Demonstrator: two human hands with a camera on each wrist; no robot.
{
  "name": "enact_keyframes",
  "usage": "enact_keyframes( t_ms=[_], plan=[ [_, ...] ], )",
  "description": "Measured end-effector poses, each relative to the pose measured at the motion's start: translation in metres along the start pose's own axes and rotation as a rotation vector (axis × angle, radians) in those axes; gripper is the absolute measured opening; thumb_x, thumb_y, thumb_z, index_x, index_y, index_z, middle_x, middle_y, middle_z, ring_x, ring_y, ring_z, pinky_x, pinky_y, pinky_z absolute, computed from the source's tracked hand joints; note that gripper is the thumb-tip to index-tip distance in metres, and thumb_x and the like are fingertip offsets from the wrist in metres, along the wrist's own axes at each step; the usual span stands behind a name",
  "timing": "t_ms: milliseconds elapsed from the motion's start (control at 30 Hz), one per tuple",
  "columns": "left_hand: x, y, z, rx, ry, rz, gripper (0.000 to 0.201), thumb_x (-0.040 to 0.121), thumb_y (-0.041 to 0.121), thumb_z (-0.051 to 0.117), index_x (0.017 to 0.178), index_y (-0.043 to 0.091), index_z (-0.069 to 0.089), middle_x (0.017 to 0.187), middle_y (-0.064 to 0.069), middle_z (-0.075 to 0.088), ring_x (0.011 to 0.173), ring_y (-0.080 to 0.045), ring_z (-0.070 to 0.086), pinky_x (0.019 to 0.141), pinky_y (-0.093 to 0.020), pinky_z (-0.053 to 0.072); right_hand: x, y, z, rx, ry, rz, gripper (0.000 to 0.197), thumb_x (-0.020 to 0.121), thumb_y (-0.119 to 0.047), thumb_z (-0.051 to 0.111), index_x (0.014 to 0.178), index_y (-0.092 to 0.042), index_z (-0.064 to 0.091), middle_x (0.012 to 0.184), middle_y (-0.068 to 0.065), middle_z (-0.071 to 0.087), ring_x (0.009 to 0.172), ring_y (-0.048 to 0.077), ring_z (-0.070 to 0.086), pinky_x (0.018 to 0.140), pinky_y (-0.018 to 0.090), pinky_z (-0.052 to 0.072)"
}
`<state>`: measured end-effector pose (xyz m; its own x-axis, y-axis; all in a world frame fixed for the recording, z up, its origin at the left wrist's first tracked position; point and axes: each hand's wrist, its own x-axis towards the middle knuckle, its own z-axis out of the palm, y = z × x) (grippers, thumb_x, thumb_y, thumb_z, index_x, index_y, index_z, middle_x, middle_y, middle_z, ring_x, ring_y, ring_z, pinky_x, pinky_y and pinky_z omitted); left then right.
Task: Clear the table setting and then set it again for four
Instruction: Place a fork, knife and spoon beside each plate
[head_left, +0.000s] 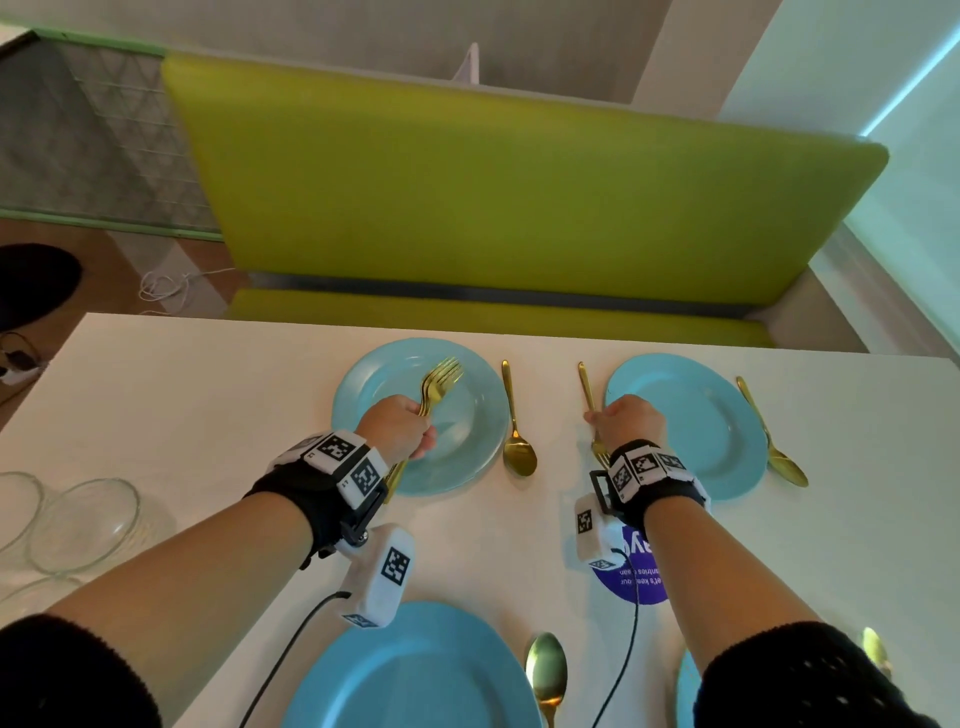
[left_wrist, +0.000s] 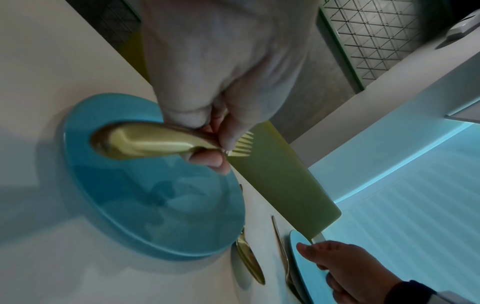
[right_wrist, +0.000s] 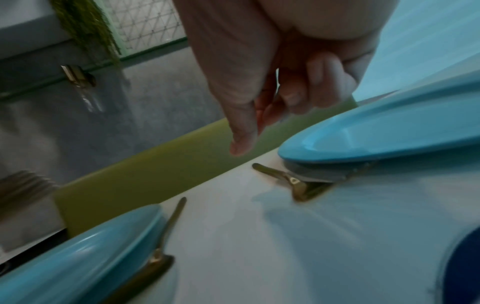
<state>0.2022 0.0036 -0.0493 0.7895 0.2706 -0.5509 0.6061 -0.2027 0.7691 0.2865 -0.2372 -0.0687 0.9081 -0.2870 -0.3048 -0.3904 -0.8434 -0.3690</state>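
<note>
We see the left hand (head_left: 397, 427) with its fingers curled tight around a bundle of gold forks (head_left: 439, 382). The tines point to the far side, and the handles come out below the wrist. The hand holds this bundle above the far left plate (head_left: 478, 410), not touching it as far as we can tell. In the left wrist view the fork handles (left_wrist: 145, 142) lie across the palm and the thumb presses on them.

The right hand (head_left: 626, 421) hovers over one single gold fork (head_left: 587, 387), which lies flat on the white table (head_left: 208, 395) just beside the left rim of the far right plate (head_left: 696, 415). In the right wrist view the thumb (right_wrist: 241, 142) points down and the other fingers are loosely curled, with nothing between them. The fork (right_wrist: 291, 181) lies below on the table, partly under the plate rim (right_wrist: 363, 142). Whether a fingertip already touches the fork, we cannot tell.

Between the two far plates lies a gold spoon (head_left: 517, 441), with its bowl to the near side. One more spoon (head_left: 774, 447) lies to the right of the far right plate. On the near side there are two more blue plates (head_left: 415, 670), each with a spoon (head_left: 545, 670) on its right. A round purple sticker (head_left: 639, 577) is on the table under the right wrist. Clear glass bowls (head_left: 78, 519) stand at the left edge. Behind the table there is a green bench (head_left: 519, 197).
</note>
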Motion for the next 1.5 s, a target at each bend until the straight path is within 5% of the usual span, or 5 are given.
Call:
enact_keyframes(
  t_ms=[567,767,1133,1300,1500],
  plan=[
    [-0.085,-0.04,-0.074,0.115,-0.332,0.054,0.019,0.08,-0.007,0.047,0.068,0.002,0.059,0.065,-0.012,0.062,0.059,-0.021,0.051,0.047,-0.021,0.037,-0.224,-0.1,0.041,-0.183,-0.185,-0.723,0.026,0.093,-0.018,0.053,0.112,-0.021,0.07,0.114,0.008,0.063,0.105,0.025,0.058,0.089,0.033,0.047],
    [-0.111,-0.064,-0.135,0.155,-0.344,0.072,0.024,0.081,-0.001,0.048,0.061,0.002,0.059,0.057,-0.011,0.061,0.05,-0.019,0.045,0.042,-0.019,0.031,-0.288,-0.136,0.059,-0.322,-0.199,-0.747,0.026,0.09,-0.013,0.053,0.108,-0.018,0.071,0.111,0.011,0.064,0.106,0.029,0.058,0.09,0.039,0.049],
    [-0.105,-0.077,-0.191,0.178,-0.405,0.077,0.021,0.09,-0.004,0.045,0.101,-0.01,0.062,0.087,-0.023,0.069,0.056,-0.018,0.064,0.045,-0.02,0.048,-0.317,-0.18,0.068,-0.394,-0.218,-0.788,0.021,0.086,-0.029,0.062,0.103,-0.024,0.073,0.107,-0.001,0.068,0.104,0.019,0.059,0.086,0.032,0.047],
    [-0.079,-0.07,-0.21,0.048,-0.219,0.076,0.014,0.092,-0.001,0.048,0.102,-0.006,0.057,0.083,-0.017,0.068,0.072,-0.027,0.067,0.079,-0.035,0.057,-0.293,-0.187,0.068,-0.411,-0.202,-0.746,0.015,0.086,-0.025,0.062,0.095,-0.022,0.074,0.097,-0.002,0.065,0.1,0.019,0.059,0.081,0.031,0.047],
    [-0.042,-0.058,-0.231,-0.163,-0.065,0.056,0.026,0.094,0.002,0.048,0.113,-0.014,0.054,0.086,-0.016,0.065,0.068,-0.022,0.064,0.064,-0.027,0.055,-0.237,-0.187,0.07,-0.327,-0.188,-0.462,0.018,0.087,-0.024,0.064,0.099,-0.017,0.074,0.11,0.002,0.068,0.108,0.02,0.058,0.097,0.033,0.049]
  ],
)
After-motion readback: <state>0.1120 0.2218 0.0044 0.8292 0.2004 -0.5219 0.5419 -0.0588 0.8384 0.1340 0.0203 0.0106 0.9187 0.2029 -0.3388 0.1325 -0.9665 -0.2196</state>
